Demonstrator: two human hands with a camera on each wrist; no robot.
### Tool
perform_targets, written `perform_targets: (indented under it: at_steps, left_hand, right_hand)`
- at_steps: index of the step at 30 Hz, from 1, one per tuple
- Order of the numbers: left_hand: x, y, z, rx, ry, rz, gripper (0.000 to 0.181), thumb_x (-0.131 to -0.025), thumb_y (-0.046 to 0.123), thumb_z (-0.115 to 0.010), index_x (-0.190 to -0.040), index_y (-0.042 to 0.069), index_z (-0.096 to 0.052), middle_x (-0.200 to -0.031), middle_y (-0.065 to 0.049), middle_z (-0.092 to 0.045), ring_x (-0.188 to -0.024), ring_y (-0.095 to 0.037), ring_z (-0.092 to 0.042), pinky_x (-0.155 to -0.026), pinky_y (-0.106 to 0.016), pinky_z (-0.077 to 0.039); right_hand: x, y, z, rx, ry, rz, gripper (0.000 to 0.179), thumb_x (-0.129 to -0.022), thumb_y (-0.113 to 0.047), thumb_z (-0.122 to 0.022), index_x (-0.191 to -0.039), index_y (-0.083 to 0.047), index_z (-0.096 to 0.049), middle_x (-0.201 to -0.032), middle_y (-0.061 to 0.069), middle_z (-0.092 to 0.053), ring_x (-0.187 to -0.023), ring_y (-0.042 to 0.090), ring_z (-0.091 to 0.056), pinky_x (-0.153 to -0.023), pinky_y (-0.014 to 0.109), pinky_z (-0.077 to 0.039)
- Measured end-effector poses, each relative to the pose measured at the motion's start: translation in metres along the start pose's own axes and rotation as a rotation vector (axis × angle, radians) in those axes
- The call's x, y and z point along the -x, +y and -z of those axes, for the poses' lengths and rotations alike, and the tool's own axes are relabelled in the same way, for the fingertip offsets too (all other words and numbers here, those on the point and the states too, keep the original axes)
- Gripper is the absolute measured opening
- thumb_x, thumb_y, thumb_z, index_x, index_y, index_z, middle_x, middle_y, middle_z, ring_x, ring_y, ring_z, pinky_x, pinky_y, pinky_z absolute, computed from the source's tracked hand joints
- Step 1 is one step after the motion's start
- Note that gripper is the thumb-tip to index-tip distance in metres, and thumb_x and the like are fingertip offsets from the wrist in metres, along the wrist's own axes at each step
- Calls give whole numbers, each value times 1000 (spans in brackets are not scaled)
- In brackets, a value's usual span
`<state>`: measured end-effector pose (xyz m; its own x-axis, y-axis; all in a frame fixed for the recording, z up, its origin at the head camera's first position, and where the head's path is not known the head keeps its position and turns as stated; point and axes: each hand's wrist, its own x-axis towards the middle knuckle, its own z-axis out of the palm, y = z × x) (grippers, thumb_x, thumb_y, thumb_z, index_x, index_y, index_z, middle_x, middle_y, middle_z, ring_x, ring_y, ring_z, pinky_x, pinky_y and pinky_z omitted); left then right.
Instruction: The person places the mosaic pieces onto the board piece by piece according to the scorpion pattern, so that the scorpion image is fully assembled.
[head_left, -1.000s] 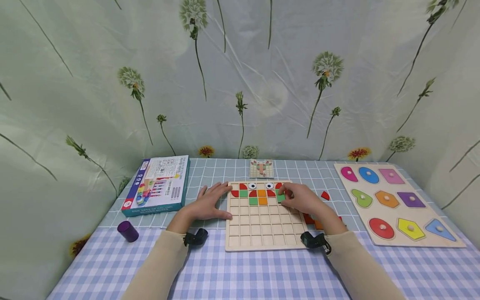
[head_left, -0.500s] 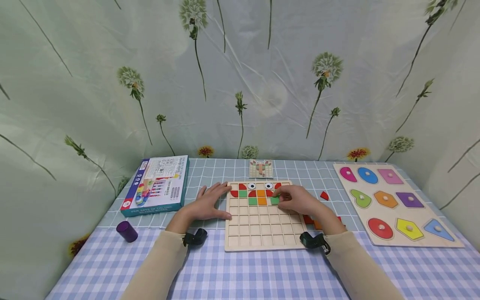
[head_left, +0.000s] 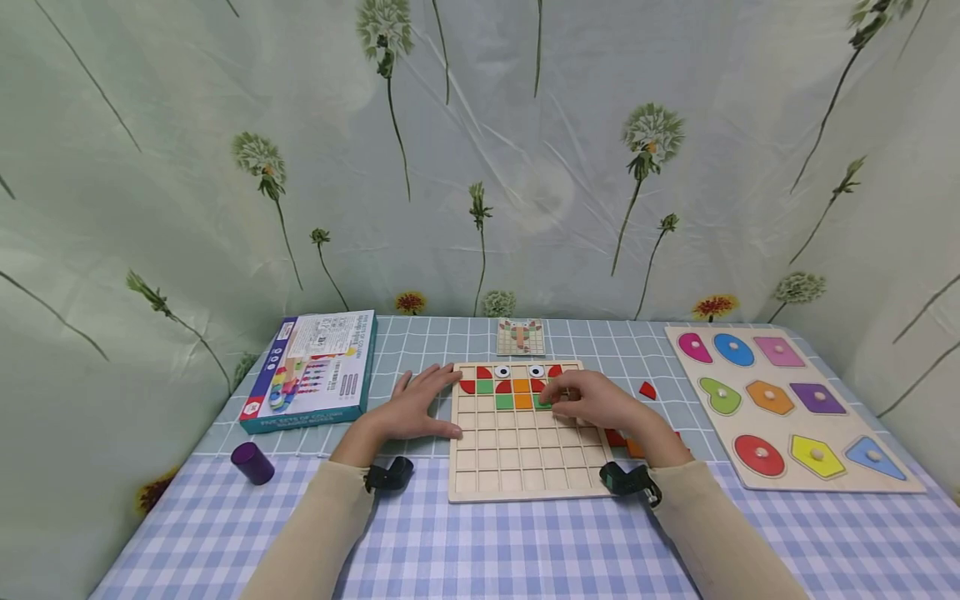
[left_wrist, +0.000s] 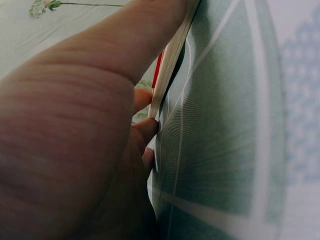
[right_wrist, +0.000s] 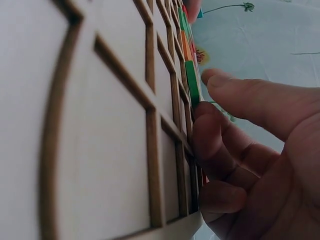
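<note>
A pale wooden grid board [head_left: 517, 458] lies on the table, its far rows holding red, green and orange tiles and two eye tiles. My right hand [head_left: 592, 398] has its curled fingers at a green square tile [head_left: 541, 402], low in a cell beside an orange tile [head_left: 522, 402]. In the right wrist view a fingertip meets the end of that green tile [right_wrist: 192, 82], with the thumb close above. My left hand [head_left: 411, 410] rests spread along the board's left edge, fingertips and thumb against it. The left wrist view shows the board's side edge [left_wrist: 172, 55] by the fingers.
A pattern card [head_left: 521, 337] lies behind the board. Right of it are a loose red quarter-circle [head_left: 647, 390] and red and orange pieces [head_left: 635, 449] partly under my wrist. A shape puzzle [head_left: 783, 427] lies far right; a box [head_left: 311, 367] and purple cylinder [head_left: 252, 463] stand left.
My right hand has slid left along the board with the green tile, which now sits beside the orange one. The left hand stays at the board's edge.
</note>
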<state>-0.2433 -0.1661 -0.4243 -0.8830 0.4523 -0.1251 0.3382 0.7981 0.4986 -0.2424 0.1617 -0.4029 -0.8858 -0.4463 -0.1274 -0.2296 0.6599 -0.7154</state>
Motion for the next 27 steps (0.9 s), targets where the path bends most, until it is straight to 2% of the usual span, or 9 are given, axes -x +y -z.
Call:
perform_targets:
  at_steps: [5,12,16,22,27]
  left_hand:
    - [0,0,0,-2,3,-5,99,-78,58,-78,-157,21,-33,-168,-4,-21,-158,-31,-8,-123,-64,4]
    - [1,2,0,-6,5,-6,99,-78,58,-79,-157,20,-33,-168,-5,-21,-158,-31,-8,-123,-65,3]
    - [1,2,0,0,5,-12,99,-78,57,-79,-157,20,-33,-168,-6,-21,-158,-32,-8,-123,-65,3]
    - [1,2,1,0,7,-4,99,-78,58,-78,-157,20,-33,-168,-5,-21,-158,-31,-8,-123,-64,4]
    - [1,1,0,-2,7,-8,99,-77,58,-79,-157,20,-33,-168,-6,-21,-158,-32,-8,-123,-64,4]
  right_hand:
    - [-1,4,1,15,-11,32,9,-94,-15,-69,-95,-19,-76,-103,2,-65,-82,18,-50,-69,30,-43]
    - [-1,4,3,16,-20,20,11,-95,-15,-68,-100,-19,-76,-107,3,-66,-84,18,-50,-71,31,-43]
    - [1,4,7,9,-39,33,12,-95,-17,-67,-103,-17,-76,-111,4,-66,-81,17,-54,-72,31,-46]
    - [8,8,25,57,-2,25,19,-96,-18,-66,-113,-14,-73,-112,5,-69,-79,16,-59,-74,30,-52]
    - [19,18,45,101,-2,-15,20,-94,-16,-67,-113,-13,-72,-104,3,-69,-85,19,-59,-75,30,-52]
